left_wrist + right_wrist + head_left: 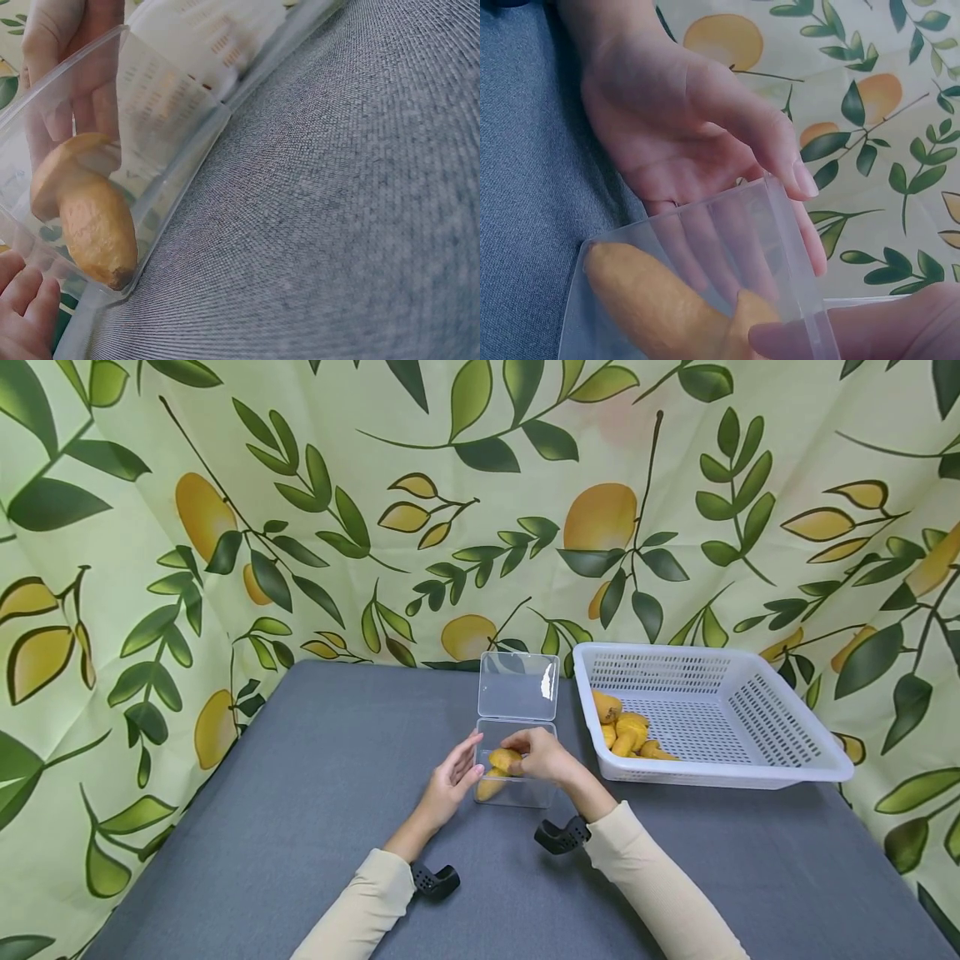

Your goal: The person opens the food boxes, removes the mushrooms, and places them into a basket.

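A clear plastic box (525, 793) stands on the table with its hinged lid (517, 687) raised at the back. Inside lies a yellow-brown mushroom (101, 229) with a thick stem, tilted toward the box's front left corner. My right hand (542, 753) reaches in over the box's right side and pinches the mushroom's cap between thumb and fingers. Along the left wall rests my left hand (450, 777), its fingers (712, 240) nearly straight outside the plastic and its thumb by the rim. The right fingertips are partly hidden behind the cap in the head view.
A white perforated basket (750, 772) stands to the right of the box, with several yellow-brown mushrooms (630, 731) heaped at its left end. Grey cloth covers the table (315, 760). A leaf-printed curtain (420, 560) hangs behind the table and along its sides.
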A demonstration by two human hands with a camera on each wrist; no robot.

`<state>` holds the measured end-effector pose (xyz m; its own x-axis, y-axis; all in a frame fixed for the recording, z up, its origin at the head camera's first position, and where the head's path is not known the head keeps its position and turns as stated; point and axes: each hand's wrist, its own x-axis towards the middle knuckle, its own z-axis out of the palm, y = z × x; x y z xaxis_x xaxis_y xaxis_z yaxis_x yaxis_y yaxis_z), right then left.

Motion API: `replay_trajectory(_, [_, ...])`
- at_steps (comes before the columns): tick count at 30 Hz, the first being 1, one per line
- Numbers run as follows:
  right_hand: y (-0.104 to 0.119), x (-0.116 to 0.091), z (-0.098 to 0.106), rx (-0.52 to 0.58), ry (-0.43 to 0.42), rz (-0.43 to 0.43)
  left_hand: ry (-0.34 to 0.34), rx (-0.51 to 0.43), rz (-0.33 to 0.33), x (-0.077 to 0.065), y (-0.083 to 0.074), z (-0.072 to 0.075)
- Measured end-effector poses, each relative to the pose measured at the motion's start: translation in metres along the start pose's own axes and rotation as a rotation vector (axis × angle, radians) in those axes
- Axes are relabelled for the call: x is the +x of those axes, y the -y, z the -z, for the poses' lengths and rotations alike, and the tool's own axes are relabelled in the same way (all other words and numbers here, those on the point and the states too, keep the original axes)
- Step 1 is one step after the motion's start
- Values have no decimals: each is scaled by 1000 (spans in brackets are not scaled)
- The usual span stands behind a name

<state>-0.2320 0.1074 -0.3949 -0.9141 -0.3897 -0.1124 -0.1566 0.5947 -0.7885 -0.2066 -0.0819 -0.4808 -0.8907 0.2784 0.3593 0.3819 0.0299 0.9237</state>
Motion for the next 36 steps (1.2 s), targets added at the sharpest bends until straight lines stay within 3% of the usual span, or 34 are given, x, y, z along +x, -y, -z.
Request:
replay_trajectory(12, [1, -3, -5, -43, -83, 52, 2, 11, 8, 0, -3, 0])
replay_trajectory(22, [4, -5, -4, -49, -93, 65, 3, 14, 10, -1, -3, 0])
replay_trajectory(30, [7, -10, 3, -35, -127, 72, -5, -7, -37, 0, -1, -1])
replay_trajectory(36, [6, -14, 11, -19, -170, 78, -4, 19, -20, 0, -1, 0])
